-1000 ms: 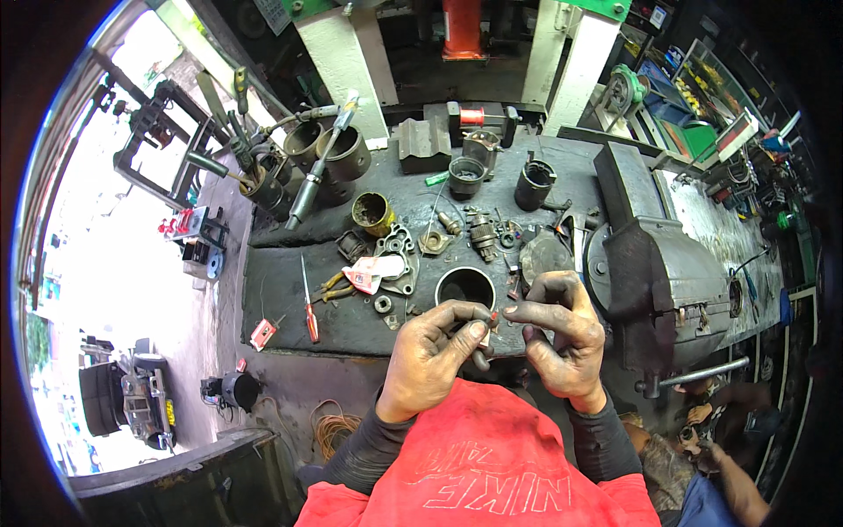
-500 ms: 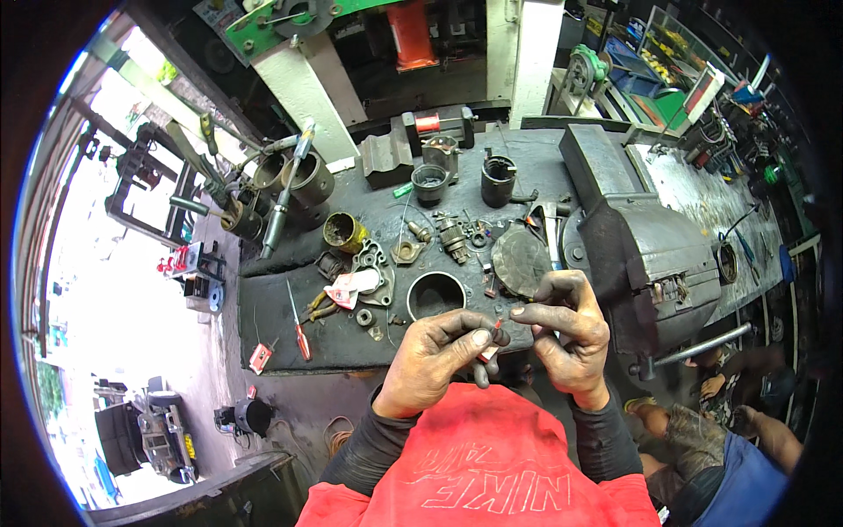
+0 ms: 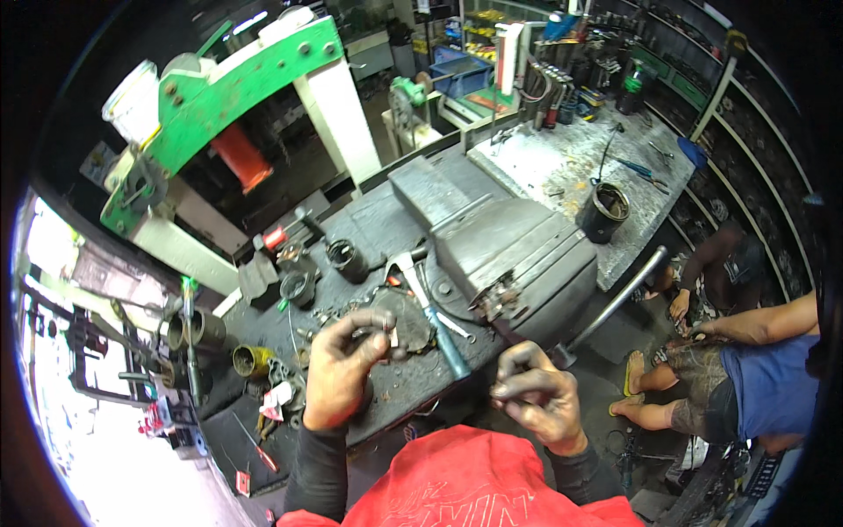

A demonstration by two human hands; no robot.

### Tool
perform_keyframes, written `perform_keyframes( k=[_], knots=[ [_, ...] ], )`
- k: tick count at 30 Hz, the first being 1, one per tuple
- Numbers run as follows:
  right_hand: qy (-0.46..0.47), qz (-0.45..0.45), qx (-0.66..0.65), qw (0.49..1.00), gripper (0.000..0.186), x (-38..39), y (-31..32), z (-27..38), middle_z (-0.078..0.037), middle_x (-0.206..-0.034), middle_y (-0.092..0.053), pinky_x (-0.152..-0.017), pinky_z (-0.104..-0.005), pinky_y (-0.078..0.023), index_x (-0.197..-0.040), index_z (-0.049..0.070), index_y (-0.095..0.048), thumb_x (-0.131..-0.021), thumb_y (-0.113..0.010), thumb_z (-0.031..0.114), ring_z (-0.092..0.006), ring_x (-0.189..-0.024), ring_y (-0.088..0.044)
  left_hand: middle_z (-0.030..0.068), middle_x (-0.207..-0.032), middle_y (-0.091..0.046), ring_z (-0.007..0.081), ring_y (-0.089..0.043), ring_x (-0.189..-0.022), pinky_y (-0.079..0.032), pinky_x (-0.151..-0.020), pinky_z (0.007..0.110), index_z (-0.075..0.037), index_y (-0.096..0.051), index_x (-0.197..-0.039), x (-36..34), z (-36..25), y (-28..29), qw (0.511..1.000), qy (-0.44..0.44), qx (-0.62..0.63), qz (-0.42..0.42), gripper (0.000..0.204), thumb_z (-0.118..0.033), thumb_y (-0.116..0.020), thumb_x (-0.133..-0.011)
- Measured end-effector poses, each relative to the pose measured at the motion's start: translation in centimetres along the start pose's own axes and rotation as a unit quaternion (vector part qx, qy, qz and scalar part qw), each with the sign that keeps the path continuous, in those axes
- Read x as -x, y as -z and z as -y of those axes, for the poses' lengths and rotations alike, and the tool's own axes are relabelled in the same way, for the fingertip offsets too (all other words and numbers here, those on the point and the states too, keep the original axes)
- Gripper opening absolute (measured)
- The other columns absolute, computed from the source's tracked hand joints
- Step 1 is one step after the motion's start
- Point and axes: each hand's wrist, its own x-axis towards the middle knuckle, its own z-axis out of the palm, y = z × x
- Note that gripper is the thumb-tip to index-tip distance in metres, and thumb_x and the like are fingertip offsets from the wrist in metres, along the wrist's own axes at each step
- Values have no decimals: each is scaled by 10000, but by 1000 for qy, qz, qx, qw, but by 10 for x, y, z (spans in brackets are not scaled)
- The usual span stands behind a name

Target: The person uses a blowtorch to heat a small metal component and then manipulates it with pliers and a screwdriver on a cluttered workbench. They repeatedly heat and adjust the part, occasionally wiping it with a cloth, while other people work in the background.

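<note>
My left hand [image 3: 344, 373] is raised over the front of the dark workbench [image 3: 399, 400], fingers curled and thumb bent toward them. A small pale and reddish bit shows at its fingertips, too little to name. To its right, my right hand [image 3: 543, 400] is in front of the bench edge with fingertips and thumb pressed together; whatever they hold, if anything, is hidden. Between the hands lies a hammer [image 3: 446, 342] with a blue-green handle, beside a small wrench [image 3: 458, 331]. A round dark plate [image 3: 402, 318] lies behind my left fingers.
A large bench vise [image 3: 518, 250] with a long bar handle [image 3: 619, 294] stands at the right. Behind are a black cylinder [image 3: 348, 263] and a green press frame [image 3: 237, 97]. A red screwdriver [image 3: 266, 458] and small red box [image 3: 243, 481] lie left. A person in blue [image 3: 773, 378] sits right.
The view has swung to the right. My hands, close together before with a small red-and-white thing at the left fingers, are now farther apart.
</note>
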Motion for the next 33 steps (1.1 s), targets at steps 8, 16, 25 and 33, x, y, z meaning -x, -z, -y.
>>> perform_keyframes(
  k=[8,16,25,33],
  knots=[
    [47,-187,-89,977,277,48,67,20,-149,-1130,-550,-791,-318,-567,-1069,-17,-764,-798,-751,39,-188,-882,-640,60,-1085,-758,132,-697,-1031,-560,-946,313,13,-725,-1147,-186,21,-82,939,-12,-219,266,181,-96,-722,-1002],
    [17,-209,-91,973,297,57,90,22,-148,-1106,-552,-776,-324,-563,-1077,-12,-763,-794,-756,77,-189,-871,-635,74,-1117,-727,252,-644,-1132,-470,-1046,406,-91,-765,-1064,-208,46,-100,860,-180,-378,293,173,-193,-800,-929],
    [-99,16,-118,988,324,25,33,-5,-169,-1021,-638,-745,-326,-553,-1071,-27,-764,-832,-799,188,-207,-844,-653,139,-1123,-723,329,-643,-1130,-461,-1049,448,-73,-783,-1116,-205,54,-91,877,-205,-342,270,315,-281,-832,-884],
    [-119,89,-67,987,357,10,-15,-19,-151,-1056,-688,-735,-293,-519,-1124,-34,-778,-857,-785,203,-176,-875,-653,150,-1091,-697,359,-605,-1133,-446,-1049,465,-74,-779,-1059,-202,58,-93,862,-232,-383,237,303,-300,-816,-860]
  ],
)
